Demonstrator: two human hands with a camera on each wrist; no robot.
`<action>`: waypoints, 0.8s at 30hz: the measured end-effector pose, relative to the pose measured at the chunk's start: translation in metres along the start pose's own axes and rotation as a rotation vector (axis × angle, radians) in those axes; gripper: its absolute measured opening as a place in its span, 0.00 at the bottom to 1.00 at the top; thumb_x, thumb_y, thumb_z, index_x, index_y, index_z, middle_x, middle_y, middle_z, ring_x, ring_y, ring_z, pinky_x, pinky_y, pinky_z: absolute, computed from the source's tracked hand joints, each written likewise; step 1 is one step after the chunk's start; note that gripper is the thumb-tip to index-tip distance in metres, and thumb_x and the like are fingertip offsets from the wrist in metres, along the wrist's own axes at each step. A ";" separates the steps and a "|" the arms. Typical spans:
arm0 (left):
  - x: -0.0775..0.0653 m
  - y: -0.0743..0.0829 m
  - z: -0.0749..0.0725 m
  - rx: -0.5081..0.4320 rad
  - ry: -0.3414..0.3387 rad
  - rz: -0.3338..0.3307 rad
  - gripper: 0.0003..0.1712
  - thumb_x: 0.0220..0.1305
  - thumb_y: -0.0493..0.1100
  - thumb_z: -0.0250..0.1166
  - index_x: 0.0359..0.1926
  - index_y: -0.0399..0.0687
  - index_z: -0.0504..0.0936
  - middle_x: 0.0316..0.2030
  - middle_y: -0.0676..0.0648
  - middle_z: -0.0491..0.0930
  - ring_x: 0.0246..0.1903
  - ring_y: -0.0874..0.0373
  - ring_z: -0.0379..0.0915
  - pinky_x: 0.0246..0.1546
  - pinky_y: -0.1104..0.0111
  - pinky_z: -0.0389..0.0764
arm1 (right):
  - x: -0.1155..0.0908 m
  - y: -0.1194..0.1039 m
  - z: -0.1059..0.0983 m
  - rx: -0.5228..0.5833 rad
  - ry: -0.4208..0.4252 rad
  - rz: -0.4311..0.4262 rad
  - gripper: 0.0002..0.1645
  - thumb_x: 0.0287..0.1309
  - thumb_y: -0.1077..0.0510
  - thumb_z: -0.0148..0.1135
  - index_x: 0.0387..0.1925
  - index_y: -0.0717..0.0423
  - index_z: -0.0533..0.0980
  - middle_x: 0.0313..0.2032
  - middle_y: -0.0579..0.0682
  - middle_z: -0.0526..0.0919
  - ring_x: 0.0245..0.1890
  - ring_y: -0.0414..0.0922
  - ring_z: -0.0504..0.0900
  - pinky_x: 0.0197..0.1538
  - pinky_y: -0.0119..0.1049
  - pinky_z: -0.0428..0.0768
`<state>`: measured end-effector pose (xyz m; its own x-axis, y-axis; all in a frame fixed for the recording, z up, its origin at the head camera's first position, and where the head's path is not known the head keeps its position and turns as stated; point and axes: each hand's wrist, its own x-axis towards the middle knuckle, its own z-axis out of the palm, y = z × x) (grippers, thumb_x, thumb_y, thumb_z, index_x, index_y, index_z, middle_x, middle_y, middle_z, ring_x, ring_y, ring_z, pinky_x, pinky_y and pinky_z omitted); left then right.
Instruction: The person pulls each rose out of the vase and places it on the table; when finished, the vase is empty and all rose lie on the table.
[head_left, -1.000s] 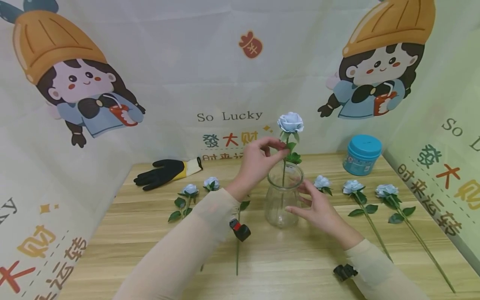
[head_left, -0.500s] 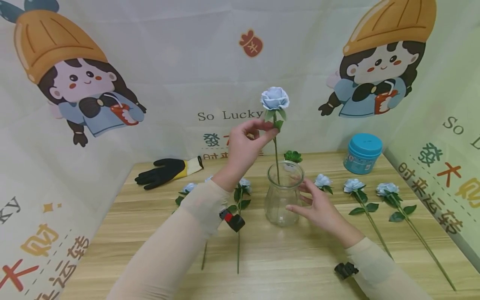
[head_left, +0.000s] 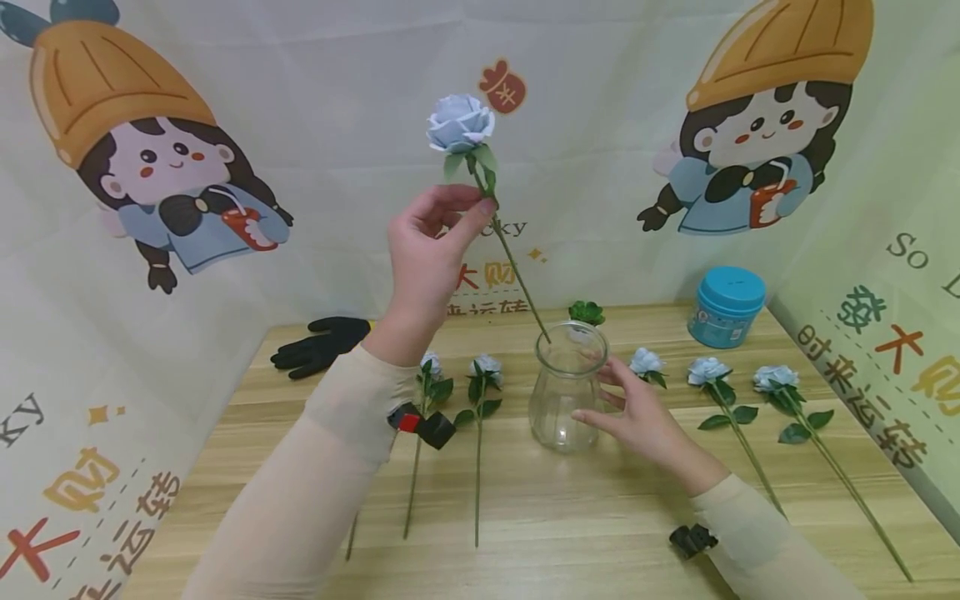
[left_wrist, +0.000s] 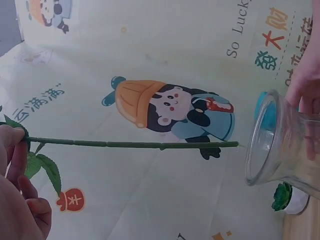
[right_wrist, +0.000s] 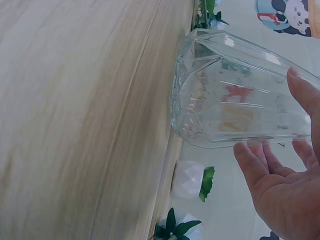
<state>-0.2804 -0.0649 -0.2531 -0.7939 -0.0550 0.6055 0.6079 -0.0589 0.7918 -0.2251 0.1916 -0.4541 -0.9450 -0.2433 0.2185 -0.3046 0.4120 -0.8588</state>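
My left hand (head_left: 427,250) pinches a pale blue artificial rose (head_left: 461,125) by its green stem, just below the bloom. The rose leans, and in the left wrist view the lower end of its stem (left_wrist: 125,144) points at the mouth of a clear glass vase, just short of the rim. That vase (head_left: 558,417) stands upright on the wooden table and holds nothing. At its right side my right hand (head_left: 637,421) grips it, thumb in front and fingers behind; the right wrist view has the thumb over the glass (right_wrist: 215,100) and the fingertips along its other side.
Several more blue roses lie on the table: some left of the vase, such as one rose (head_left: 486,369), others to the right (head_left: 707,372). Behind the vase sits a small potted succulent (head_left: 587,312). A blue tub (head_left: 723,312) is back right; a black glove (head_left: 322,346) back left.
My left hand has lifted the rose up and to the left; its stem, inside the vase before, has come out of the mouth and tilts. The right hand and vase have stayed put.
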 end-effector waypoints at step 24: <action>-0.051 -0.046 -0.110 0.369 0.036 -0.272 0.13 0.65 0.53 0.73 0.44 0.52 0.87 0.38 0.61 0.83 0.34 0.62 0.72 0.36 0.69 0.71 | -0.002 -0.001 -0.001 -0.008 -0.003 -0.001 0.47 0.55 0.61 0.78 0.72 0.55 0.64 0.67 0.64 0.72 0.70 0.65 0.71 0.66 0.52 0.78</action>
<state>-0.2666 -0.1686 -0.3292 -0.9195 -0.1214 0.3738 0.3289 0.2827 0.9010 -0.2233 0.1919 -0.4530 -0.9444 -0.2464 0.2175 -0.3061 0.4188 -0.8549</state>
